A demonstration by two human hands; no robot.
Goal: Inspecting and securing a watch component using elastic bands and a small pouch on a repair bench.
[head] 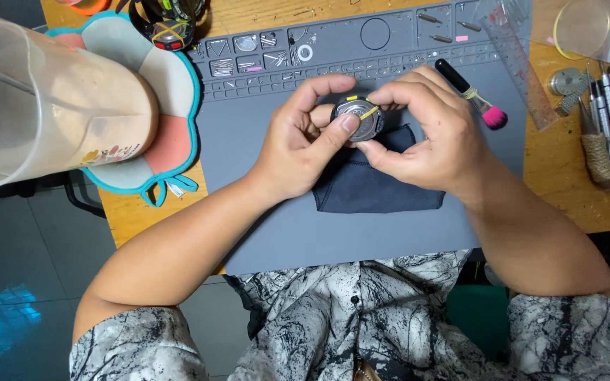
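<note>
My left hand (301, 137) and my right hand (428, 134) meet over the middle of a grey work mat (262, 212). Between their fingertips sits a small round watch case (359, 117), dark with a metal back. The left thumb presses on its face. A thin yellow stick (370, 111) lies across the case, pinched by the right fingers. Under both hands lies a folded dark blue cloth (372, 187).
A black brush with a pink tip (473, 97) lies right of the hands. A clear ruler (520, 60) and several metal tools (605, 106) lie at the right. A large translucent cup (44, 106) stands on a flower-shaped coaster (171, 141) at the left. Small parts fill the mat's back trays (248, 63).
</note>
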